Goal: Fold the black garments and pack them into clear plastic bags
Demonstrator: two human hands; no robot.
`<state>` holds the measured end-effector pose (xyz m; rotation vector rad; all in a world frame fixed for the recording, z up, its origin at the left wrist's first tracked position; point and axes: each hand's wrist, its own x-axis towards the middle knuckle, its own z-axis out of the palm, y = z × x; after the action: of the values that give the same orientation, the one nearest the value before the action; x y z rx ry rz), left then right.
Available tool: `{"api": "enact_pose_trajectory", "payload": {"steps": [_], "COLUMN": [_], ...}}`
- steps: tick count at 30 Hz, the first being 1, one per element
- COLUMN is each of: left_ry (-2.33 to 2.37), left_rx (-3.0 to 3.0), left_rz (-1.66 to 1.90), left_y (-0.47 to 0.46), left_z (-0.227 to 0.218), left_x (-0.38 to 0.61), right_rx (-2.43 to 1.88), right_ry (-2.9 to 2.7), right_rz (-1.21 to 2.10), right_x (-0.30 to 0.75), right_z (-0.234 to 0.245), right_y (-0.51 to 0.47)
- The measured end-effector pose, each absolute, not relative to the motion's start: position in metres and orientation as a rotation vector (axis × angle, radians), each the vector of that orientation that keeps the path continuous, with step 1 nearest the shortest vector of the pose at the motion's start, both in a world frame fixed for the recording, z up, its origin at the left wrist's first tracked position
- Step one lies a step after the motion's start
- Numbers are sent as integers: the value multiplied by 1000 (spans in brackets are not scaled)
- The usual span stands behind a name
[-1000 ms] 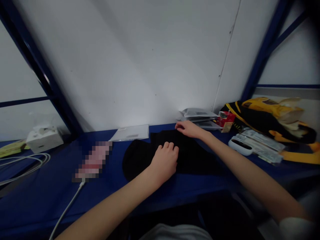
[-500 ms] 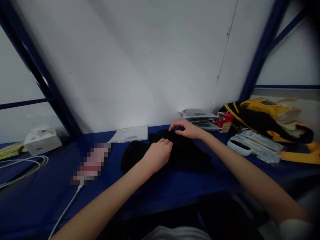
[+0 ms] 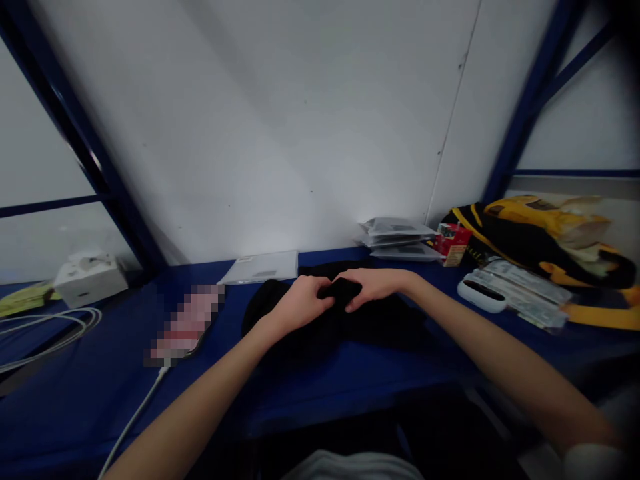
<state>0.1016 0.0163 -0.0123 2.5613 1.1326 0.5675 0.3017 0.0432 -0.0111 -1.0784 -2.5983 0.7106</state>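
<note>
A black cloth (image 3: 380, 321) lies spread on the blue table (image 3: 75, 387), just in front of me. My left hand (image 3: 299, 302) and my right hand (image 3: 373, 285) meet over its middle. Both have fingers curled round a bunched fold of the cloth, raised a little between them. The rest of the cloth stays flat on the table to the left and right of my hands.
A white flat packet (image 3: 261, 267) lies behind the cloth. A blurred-out object (image 3: 186, 324) with a white cable (image 3: 131, 420) sits left. A white box (image 3: 89, 277) and coiled cables (image 3: 45, 333) are at the far left. Stacked packets (image 3: 397, 237), a red box (image 3: 453, 243), a white device (image 3: 481, 294) and a yellow-black bag (image 3: 545, 240) fill the right.
My right hand has come back from the cloth's far edge toward the middle. My left hand moved up to meet it, and both closed on a fold of the cloth.
</note>
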Motion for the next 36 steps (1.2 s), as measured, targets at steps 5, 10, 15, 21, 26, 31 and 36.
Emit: {"api": "enact_pose_trajectory", "payload": {"steps": [5, 10, 15, 21, 26, 31, 36], "left_ry": [1158, 1200, 1645, 2323, 2408, 2408, 2278], "left_rx": [2419, 2337, 2460, 2509, 2343, 2387, 2612], "left_rz": [711, 869, 951, 310, 215, 355, 626], "left_y": [23, 32, 61, 93, 106, 105, 95], "left_z": [-18, -16, -12, -25, -36, -34, -20], "left_x": [103, 103, 71, 9, -13, -15, 1], "right_rx": [-1078, -1181, -1137, -1106, -1042, -1004, -1002], "right_ry": [-2569, -2473, -2278, -1786, -1443, -1262, -1197], "right_rz": [643, 516, 536, 694, 783, 722, 464], "right_x": [294, 289, 294, 310, 317, 317, 320], "right_z": [-17, -23, -24, -25, -24, -23, -24], "right_y": [45, 48, 57, 74, 79, 82, 88]}}
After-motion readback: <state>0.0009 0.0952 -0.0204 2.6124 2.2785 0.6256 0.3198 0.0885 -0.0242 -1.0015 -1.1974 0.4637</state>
